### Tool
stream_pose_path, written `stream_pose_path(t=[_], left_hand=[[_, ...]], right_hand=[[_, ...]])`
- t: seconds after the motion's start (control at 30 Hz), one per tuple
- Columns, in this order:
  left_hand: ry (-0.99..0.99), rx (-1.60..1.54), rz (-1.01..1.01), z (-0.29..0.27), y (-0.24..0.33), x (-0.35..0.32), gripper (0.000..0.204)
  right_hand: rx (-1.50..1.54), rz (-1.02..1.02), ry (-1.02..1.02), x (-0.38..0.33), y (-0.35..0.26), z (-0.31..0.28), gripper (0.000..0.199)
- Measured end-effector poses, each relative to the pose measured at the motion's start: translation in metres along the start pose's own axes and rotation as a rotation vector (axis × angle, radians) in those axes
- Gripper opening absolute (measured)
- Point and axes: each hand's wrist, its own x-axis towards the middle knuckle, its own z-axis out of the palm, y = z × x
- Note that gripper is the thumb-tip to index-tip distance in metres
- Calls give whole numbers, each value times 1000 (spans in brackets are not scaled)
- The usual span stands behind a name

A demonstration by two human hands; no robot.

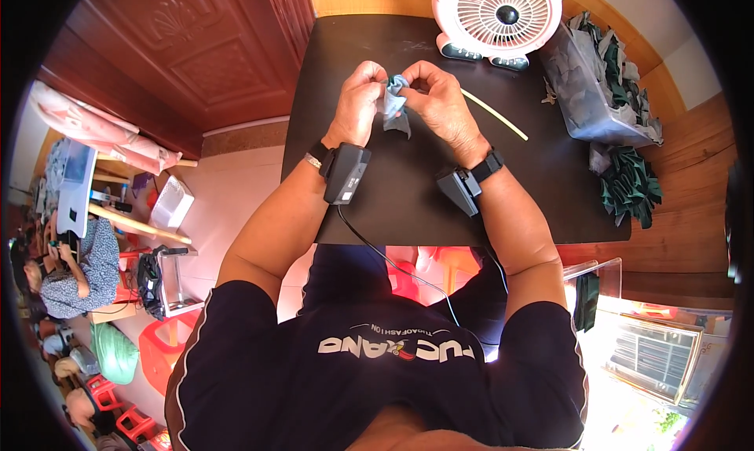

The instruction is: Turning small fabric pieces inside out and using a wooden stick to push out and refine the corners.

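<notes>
The small pale blue cloth piece (395, 103) sits at the upper centre of the frame, held up between my two hands over the dark bench (408, 192). It is bunched and folded, with a little dark green showing near its top and a greyish tail hanging below. The fingers of my left hand (356, 105) are pressed together on its left edge, and the fingers of my right hand (446, 109) pinch its upper right side, thumb against the bent forefinger; the exact contact is partly hidden by my knuckles. I judge that I am in the middle of shaping or turning this piece by feel, and that the next move calls for one firm pinch to anchor it while the other shifts along the fold, without letting the layers slip

Just right of my right hand, a thin cream strip (496, 115) slants across the bench, clear of my grip. Farther out, at the upper right, a translucent tub (580, 109) is heaped with green and grey cloth pieces (616, 78), and a bundle of dark green pieces (631, 185) lies just below it. A pink-and-white fan (506, 15) stands at the top of the frame. A reddish door (181, 46) fills the upper left, and at the far left a person in patterned clothing (82, 282) sits well apart from my bench
</notes>
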Motion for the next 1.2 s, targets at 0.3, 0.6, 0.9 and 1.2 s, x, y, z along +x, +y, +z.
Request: stream_pose_path(t=[0.3, 0.6, 0.9, 1.2], left_hand=[[-35, -5, 71, 7, 0, -4, 5], [64, 341, 150, -5, -4, -1, 10], [-80, 88, 5, 5, 13, -8, 17], [-288, 143, -195, -12, 18, -5, 10]], right_hand=[[-320, -175, 361, -1, -2, 16, 9], [100, 113, -64, 1, -10, -1, 10], [75, 48, 97, 3, 2, -2, 12], [235, 303, -329, 1, -13, -22, 16]])
